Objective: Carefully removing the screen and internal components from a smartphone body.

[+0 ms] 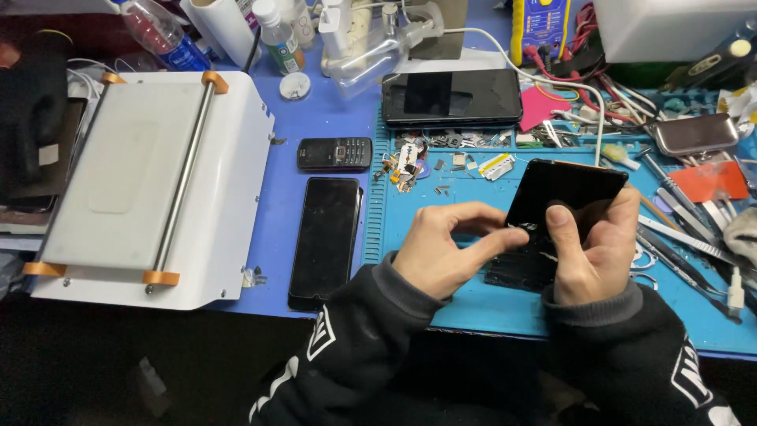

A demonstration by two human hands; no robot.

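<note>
A black phone (pixel 564 193) is tilted up over the blue work mat (pixel 473 304), held in my right hand (pixel 595 248) with the thumb pressed on its face. My left hand (pixel 445 248) grips the phone's lower left edge with thumb and forefinger pinched on it. The screen's lower part looks cracked or peeling where my fingers meet. Both sleeves are black with white print.
A white machine with a roller bar (pixel 154 185) sits left. A black smartphone (pixel 326 241) and a small keypad phone (pixel 334 154) lie beside it. Another dark phone (pixel 451 97) lies further back. Tweezers and tools (pixel 686 229), small parts (pixel 441 162), bottles (pixel 280 35) crowd the bench.
</note>
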